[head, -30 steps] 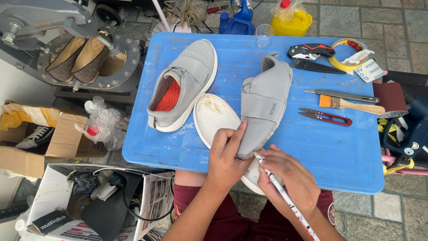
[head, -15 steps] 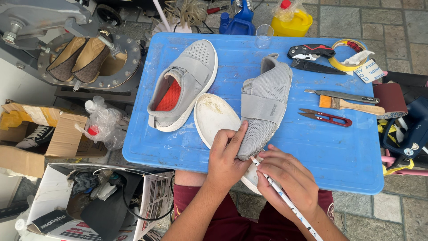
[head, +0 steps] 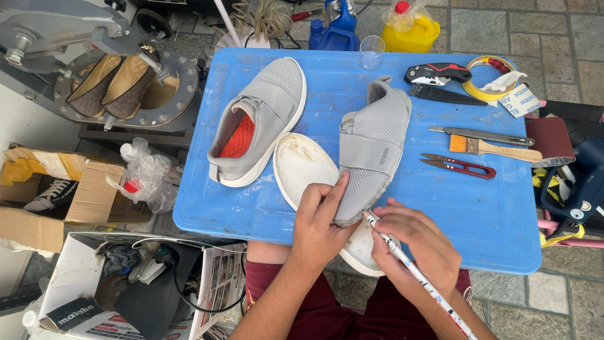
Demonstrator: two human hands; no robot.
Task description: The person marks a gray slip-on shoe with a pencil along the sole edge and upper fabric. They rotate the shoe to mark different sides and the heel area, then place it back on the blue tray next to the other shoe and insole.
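Note:
My left hand [head: 322,220] presses on the toe of a grey knit shoe upper [head: 372,143] that lies over a detached white sole [head: 303,165] on the blue table [head: 478,214]. My right hand [head: 415,242] holds a thin white brush [head: 423,278] like a pen, its tip touching the lower edge of the upper near the toe. A second grey shoe with a white sole and orange insole [head: 257,121] lies to the left, whole.
On the table's right lie a paintbrush [head: 492,148], red snips [head: 458,166], a knife [head: 482,135], a utility cutter [head: 436,73] and a tape roll [head: 489,79]. A clear cup [head: 371,51] and bottles stand at the back. A shoe press [head: 119,82] and cardboard boxes [head: 56,189] are left.
The brush tip has shifted slightly along the edge of the upper. My left hand stays on the toe.

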